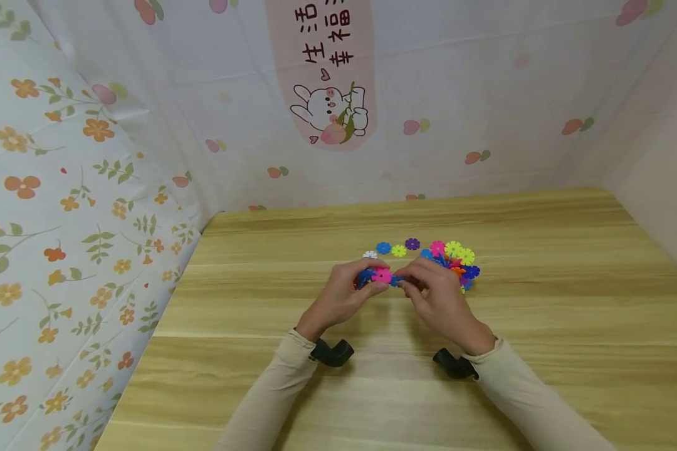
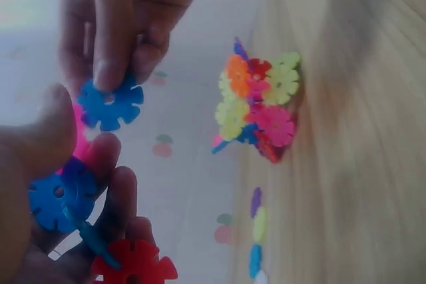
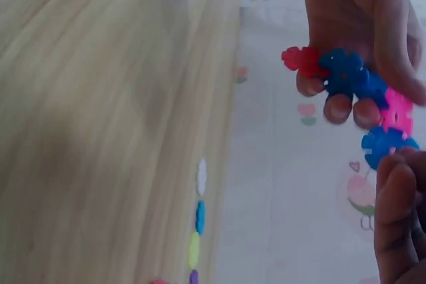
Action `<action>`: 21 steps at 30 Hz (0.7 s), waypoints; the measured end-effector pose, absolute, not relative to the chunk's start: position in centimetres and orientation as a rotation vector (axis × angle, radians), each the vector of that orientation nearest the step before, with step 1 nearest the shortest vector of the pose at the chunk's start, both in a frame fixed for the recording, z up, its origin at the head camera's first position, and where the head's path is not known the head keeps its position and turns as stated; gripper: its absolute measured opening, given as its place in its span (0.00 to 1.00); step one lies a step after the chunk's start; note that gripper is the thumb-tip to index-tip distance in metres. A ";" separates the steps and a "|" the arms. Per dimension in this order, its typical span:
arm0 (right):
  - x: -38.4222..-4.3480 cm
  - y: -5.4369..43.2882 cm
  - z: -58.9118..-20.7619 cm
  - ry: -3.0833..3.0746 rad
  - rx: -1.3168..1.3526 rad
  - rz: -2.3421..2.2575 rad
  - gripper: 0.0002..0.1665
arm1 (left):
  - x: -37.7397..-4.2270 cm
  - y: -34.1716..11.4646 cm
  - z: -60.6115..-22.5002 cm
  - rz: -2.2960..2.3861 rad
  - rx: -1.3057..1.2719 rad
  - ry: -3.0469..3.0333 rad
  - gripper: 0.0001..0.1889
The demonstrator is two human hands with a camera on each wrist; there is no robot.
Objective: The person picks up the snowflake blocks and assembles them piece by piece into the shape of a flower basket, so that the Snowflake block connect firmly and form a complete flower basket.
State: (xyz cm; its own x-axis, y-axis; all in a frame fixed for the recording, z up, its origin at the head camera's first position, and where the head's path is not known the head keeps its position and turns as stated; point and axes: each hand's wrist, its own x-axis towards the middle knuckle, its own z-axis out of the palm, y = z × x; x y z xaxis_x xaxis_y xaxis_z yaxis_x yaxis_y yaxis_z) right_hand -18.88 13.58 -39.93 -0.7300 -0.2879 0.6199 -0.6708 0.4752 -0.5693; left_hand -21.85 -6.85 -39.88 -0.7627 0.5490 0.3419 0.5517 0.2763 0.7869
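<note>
My left hand holds a short chain of slotted plastic flower discs above the table. In the right wrist view the chain runs from a red disc through blue ones to a pink disc. My right hand pinches a blue flower disc between thumb and fingers. That blue disc meets the pink one's edge; whether their slots are fully joined, I cannot tell. Part of the pink disc is hidden behind the left thumb in the left wrist view.
Behind the right hand lies a pile of mixed-colour flower discs. A row beyond the hands has a white disc, a blue disc, a yellow disc and a purple disc. Printed cloth hangs behind the wooden table.
</note>
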 end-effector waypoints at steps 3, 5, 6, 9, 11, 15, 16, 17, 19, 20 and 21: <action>-18.8 14.0 -39.7 -2.247 0.770 1.205 0.10 | -21.9 -6.6 -39.5 -1.535 -1.060 -2.520 0.16; -18.8 14.1 -39.5 -2.230 0.770 1.222 0.10 | -21.9 -6.4 -39.3 -1.533 -1.060 -2.528 0.16; -18.8 14.2 -39.4 -2.221 0.774 1.220 0.10 | -21.9 -6.3 -39.3 -1.530 -1.066 -2.527 0.16; -18.8 14.1 -39.3 -2.217 0.779 1.212 0.10 | -21.8 -6.2 -39.3 -1.523 -1.101 -2.511 0.15; -18.7 14.0 -39.3 -2.203 0.770 1.204 0.11 | -21.7 -6.0 -39.3 -1.501 -1.126 -2.501 0.14; -18.6 13.9 -39.3 -2.185 0.760 1.184 0.13 | -21.8 -5.6 -39.4 -1.429 -1.146 -2.495 0.13; -18.6 13.8 -39.3 -2.182 0.765 1.178 0.12 | -21.8 -5.6 -39.4 -1.421 -1.148 -2.492 0.12; -18.6 13.8 -39.3 -2.179 0.771 1.173 0.12 | -21.8 -5.5 -39.4 -1.416 -1.149 -2.489 0.12; -18.6 13.6 -39.3 -2.175 0.784 1.169 0.11 | -21.8 -5.6 -39.5 -1.418 -1.152 -2.488 0.12; -18.7 13.5 -39.3 -2.177 0.789 1.173 0.11 | -21.9 -5.7 -39.5 -1.421 -1.149 -2.493 0.12; -18.7 13.4 -39.3 -2.183 0.790 1.184 0.11 | -21.9 -5.8 -39.5 -1.428 -1.146 -2.504 0.12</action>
State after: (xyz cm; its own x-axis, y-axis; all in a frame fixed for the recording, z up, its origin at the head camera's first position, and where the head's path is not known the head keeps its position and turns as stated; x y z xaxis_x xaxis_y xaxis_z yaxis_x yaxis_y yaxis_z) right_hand -18.72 13.36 -39.32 -0.6891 -0.2403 0.6836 -0.7040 0.4454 -0.5531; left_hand -21.92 -5.83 -39.53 -0.7265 0.5778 0.3719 0.6143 0.3037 0.7283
